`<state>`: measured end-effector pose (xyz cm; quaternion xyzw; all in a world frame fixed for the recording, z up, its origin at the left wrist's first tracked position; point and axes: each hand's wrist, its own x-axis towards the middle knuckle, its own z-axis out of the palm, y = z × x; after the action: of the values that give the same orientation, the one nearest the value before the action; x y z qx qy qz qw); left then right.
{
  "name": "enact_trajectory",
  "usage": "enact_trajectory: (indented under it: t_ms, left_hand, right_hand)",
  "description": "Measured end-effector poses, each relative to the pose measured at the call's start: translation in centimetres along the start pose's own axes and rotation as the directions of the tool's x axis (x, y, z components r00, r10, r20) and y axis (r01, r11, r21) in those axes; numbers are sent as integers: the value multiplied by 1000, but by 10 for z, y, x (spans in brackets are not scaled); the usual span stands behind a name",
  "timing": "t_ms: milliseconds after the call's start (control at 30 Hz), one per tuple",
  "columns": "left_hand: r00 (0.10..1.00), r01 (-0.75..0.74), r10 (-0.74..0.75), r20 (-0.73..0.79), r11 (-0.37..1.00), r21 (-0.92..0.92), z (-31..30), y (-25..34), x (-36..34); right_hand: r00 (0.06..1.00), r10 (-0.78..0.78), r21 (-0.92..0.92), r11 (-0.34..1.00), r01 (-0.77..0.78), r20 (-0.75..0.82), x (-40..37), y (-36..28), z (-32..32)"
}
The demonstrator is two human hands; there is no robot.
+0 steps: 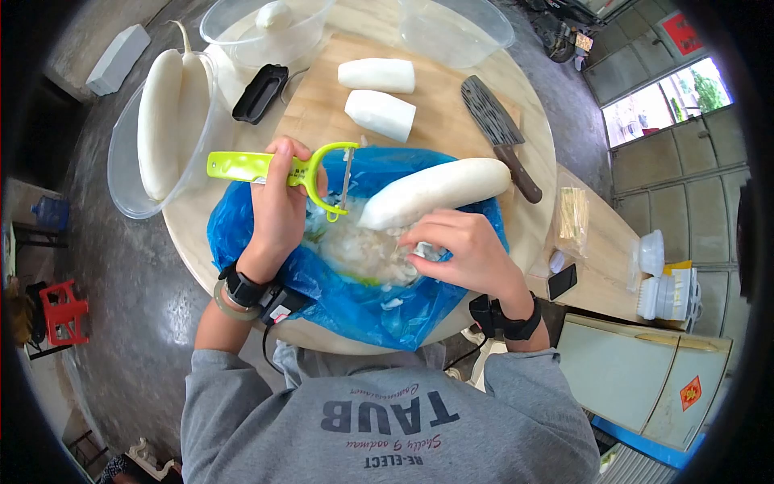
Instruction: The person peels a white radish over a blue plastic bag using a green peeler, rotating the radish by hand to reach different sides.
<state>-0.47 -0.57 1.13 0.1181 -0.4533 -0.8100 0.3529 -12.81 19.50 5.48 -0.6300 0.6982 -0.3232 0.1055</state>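
Note:
My left hand is wrapped round a lime-green peeler, its blade over the left part of a blue plastic bag. Pale peelings lie in the open bag. A long white radish rests across the bag's far right side, its narrower end over the peelings. Just below the radish is my right hand, fingers bent and pinched together above the peelings; whatever is between the fingertips is too small to make out.
Two peeled radish pieces lie on a wooden board, with a cleaver at its right. A clear tub at left holds long radishes. Two more tubs and a black tray stand at the back. A phone lies at right.

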Motion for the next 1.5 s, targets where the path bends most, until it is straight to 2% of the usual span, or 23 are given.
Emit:
enact_trajectory:
  t_ms: [67, 167, 267, 367, 467, 600, 700, 800, 900, 1000, 1100, 1133, 1233, 1267, 1367, 1400, 1500]
  left_hand:
    - [1000, 3, -3, 8, 1000, -7, 0, 0, 0]
    - [1000, 4, -4, 9, 1000, 2, 1, 1, 0]
    - [1000, 29, -28, -3, 996, 86, 5, 4, -1]
    - [999, 32, -32, -1, 989, 141, 6, 5, -2]
    - [1000, 26, -25, -9, 989, 147, 7, 6, -3]
    - [1000, -1, 0, 4, 1000, 28, 5, 2, -1]
    - [1000, 1, -3, 17, 997, 72, 0, 0, -1]
    - [998, 50, -51, 33, 999, 21, 0, 4, -4]
    - [998, 3, 7, -55, 984, 181, 5, 5, -6]
    - [998, -63, 57, 34, 981, 185, -4, 6, -3]
    - [985, -165, 153, 78, 968, 188, 14, 6, -4]
    - [979, -139, 89, 183, 949, 282, 11, 8, -4]
    - [951, -163, 97, 294, 964, 211, 16, 3, -9]
    - [939, -103, 32, 343, 977, 189, 17, 4, -11]
    - [887, -200, 90, 454, 959, 200, 25, 3, -17]
    - [866, -252, 139, 479, 951, 180, 24, 2, -16]
    - [897, -226, 123, 425, 953, 200, 23, 4, -19]
  right_hand:
    - [986, 137, 17, 990, -139, 100, -1, -7, -5]
    - [980, 153, 60, 985, -162, 126, -4, -6, -8]
    - [977, 124, 3, 992, -127, 173, -12, 8, -10]
    - [988, 38, -136, 989, -59, -147, -13, 16, -5]
    - [980, -4, -497, 862, -98, -201, -5, 11, -20]
    - [992, -1, -542, 838, -69, -127, -1, 29, -14]
    - [994, -13, -532, 845, -47, -108, 4, 38, -12]
    - [997, -11, -549, 835, -34, -79, 4, 44, -14]
    - [996, -58, -601, 799, 9, -63, 3, 47, -20]
    - [988, -104, -629, 778, 6, -118, 1, 43, -23]
    - [960, -196, -692, 722, 5, -198, 1, 32, -30]
    - [945, -245, -728, 685, 11, -217, 0, 29, -32]
    - [873, -412, -825, 565, 21, -260, 2, 19, -30]
    - [841, -470, -853, 521, 19, -268, 3, 15, -27]
    - [799, -526, -877, 481, -3, -291, 8, 2, -17]
    - [798, -532, -879, 477, 6, -283, 11, -1, -15]
    - [794, -551, -887, 460, 32, -257, 20, -9, -13]
